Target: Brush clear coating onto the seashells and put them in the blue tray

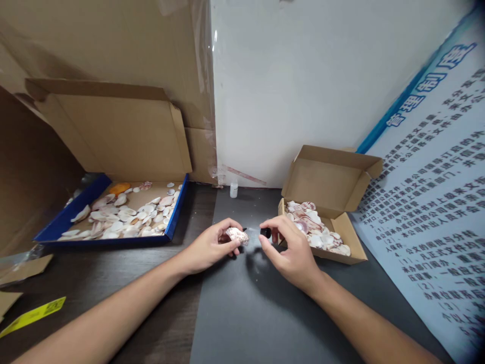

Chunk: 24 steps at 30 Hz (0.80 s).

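Near the right hand (pixel 292 251) gripping something black (pixel 267 232), the left hand (pixel 210 246) pinches a shell (pixel 238 235).

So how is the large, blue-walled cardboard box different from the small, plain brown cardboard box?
The large, blue-walled cardboard box looks wider than the small, plain brown cardboard box. The blue-walled one is on the left; the brown one is on the right, partly behind the right hand. The blue-walled one has a bright orange piece; none shows in the brown one. Both stand open, holding shells.
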Available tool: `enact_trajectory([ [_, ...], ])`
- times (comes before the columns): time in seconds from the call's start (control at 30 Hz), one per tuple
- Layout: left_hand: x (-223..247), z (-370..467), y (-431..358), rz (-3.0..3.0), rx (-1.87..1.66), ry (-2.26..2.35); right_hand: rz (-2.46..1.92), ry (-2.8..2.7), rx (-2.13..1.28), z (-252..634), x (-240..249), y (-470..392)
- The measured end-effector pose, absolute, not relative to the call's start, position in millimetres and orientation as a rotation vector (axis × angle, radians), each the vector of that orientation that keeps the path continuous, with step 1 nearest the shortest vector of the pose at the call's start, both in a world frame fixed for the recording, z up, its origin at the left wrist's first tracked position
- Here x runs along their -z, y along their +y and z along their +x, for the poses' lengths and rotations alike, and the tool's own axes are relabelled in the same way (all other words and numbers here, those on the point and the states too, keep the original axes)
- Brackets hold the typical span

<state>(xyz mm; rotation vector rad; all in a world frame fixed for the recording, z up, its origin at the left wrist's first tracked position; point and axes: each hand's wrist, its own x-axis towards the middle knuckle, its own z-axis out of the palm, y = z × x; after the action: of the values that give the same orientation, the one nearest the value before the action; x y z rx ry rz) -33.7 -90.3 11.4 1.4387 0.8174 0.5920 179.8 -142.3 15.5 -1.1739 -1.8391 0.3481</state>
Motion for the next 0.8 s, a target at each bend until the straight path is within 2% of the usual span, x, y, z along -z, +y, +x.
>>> enact_trajectory([
  [0.8, -9.1, -33.7, -90.8, 1.38, -0.603, 0.798, -1.174, -1.846, -0.313, 181.0, -16.6, -142.8],
])
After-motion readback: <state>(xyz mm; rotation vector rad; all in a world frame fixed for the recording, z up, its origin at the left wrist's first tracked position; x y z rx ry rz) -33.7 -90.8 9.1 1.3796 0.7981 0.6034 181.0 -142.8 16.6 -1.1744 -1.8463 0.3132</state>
